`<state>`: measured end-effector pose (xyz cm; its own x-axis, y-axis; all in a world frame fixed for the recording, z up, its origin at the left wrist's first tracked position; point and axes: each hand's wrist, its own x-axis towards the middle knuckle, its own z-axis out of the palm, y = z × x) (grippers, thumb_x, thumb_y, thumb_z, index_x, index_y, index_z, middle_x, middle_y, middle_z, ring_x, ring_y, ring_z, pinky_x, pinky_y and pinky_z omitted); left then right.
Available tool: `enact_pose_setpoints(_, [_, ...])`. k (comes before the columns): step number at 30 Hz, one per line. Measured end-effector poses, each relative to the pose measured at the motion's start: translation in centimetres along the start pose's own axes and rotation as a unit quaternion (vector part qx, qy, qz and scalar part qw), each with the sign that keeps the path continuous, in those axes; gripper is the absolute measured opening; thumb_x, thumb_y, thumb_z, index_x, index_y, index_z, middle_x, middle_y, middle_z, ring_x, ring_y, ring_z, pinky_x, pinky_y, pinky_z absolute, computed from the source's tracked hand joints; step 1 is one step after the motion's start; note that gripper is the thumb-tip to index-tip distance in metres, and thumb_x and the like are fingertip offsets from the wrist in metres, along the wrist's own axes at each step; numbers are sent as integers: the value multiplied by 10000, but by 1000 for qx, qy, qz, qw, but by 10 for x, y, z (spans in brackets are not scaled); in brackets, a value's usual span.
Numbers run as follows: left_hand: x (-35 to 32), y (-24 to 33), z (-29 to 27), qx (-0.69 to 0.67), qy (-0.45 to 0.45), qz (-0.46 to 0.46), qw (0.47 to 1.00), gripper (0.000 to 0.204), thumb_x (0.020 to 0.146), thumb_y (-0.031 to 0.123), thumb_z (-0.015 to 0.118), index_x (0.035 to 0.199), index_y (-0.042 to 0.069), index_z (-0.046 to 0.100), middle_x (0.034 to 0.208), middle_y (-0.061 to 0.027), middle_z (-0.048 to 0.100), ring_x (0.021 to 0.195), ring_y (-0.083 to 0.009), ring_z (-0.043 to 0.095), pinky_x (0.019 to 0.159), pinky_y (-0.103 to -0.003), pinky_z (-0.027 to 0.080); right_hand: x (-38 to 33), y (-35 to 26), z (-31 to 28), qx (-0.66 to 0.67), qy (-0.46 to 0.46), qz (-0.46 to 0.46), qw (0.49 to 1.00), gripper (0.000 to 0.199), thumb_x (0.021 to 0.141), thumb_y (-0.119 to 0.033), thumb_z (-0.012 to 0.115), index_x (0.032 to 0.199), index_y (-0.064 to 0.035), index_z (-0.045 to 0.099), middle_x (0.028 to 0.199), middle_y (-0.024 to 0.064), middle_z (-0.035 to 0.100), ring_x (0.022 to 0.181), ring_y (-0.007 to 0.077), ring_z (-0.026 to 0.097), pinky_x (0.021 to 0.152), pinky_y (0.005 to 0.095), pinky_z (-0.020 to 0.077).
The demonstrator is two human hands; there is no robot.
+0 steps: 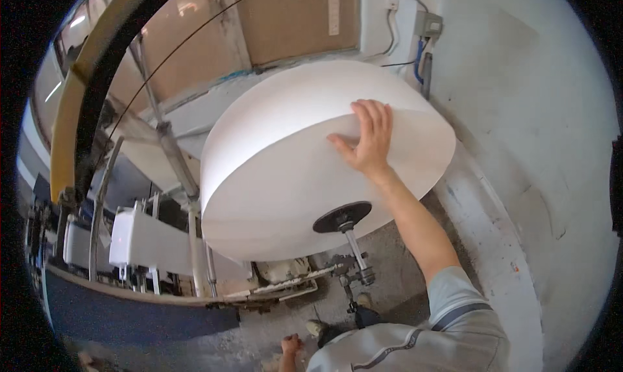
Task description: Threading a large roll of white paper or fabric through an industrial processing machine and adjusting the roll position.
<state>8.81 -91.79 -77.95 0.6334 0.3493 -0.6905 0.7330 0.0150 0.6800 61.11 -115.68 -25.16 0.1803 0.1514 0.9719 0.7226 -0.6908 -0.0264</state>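
Room: closed off by a pale, scuffed wall (519, 138) on the right and a tan panel (298, 22) at the back.
Right fingers (375, 116): lay close together over the front upper edge of the white roll (311, 168), with the thumb splayed apart against its flat side.
Right hand (370, 145): rested open on the roll, below a bare forearm and a grey sleeve (451, 297).
Left hand (291, 344): hung near the lower edge, well apart from the roll; looked curled, but too small to tell whether fully closed.
White roll: filled the middle of the view, flat round side turned toward the wearer.
Hub: fitted as a black disc (342, 216) at the roll's side, with a metal shaft (354, 247) jutting out.
Machine side: crowded on the left with metal bars, a white sheet (165, 242) and a curved yellow arm (70, 125).
Wall box (429, 25): mounted grey beyond the roll, above a blue cable (418, 59).
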Motion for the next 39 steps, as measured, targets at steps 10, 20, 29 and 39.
enact_pose_setpoints(10, [-23,23,10,-94,68,-107,987,313,877,287,582,819,-9,664,671,-80,645,567,-170,631,492,-330,513,-1,-6,13,-34,13,-28,999,672,755,-477,718,1224,-46,503,1222,124,524,1182,325,451,1049,537,269])
enact_pose_setpoints(20, [-18,16,17,-9,68,-91,994,321,829,336,604,721,47,694,589,-59,638,549,-154,625,558,-315,501,-2,-10,9,-20,12,-18,1000,657,765,-485,714,1218,-55,508,1219,110,530,1189,311,452,1059,524,239])
enact_pose_setpoints(29, [-15,7,14,-14,60,-84,995,313,839,331,618,760,38,697,639,-61,660,563,-161,641,552,-311,518,6,-17,5,-6,-2,-5,1000,658,744,-443,742,1217,-52,504,1203,112,530,1173,309,459,1048,518,258])
enact_pose_setpoints(39, [-24,8,13,-28,43,-83,995,317,848,323,634,845,10,685,686,-70,666,584,-174,654,538,-327,534,9,-22,4,-13,0,-12,1000,654,744,-427,743,1211,-37,502,1205,132,522,1155,321,461,1037,519,271])
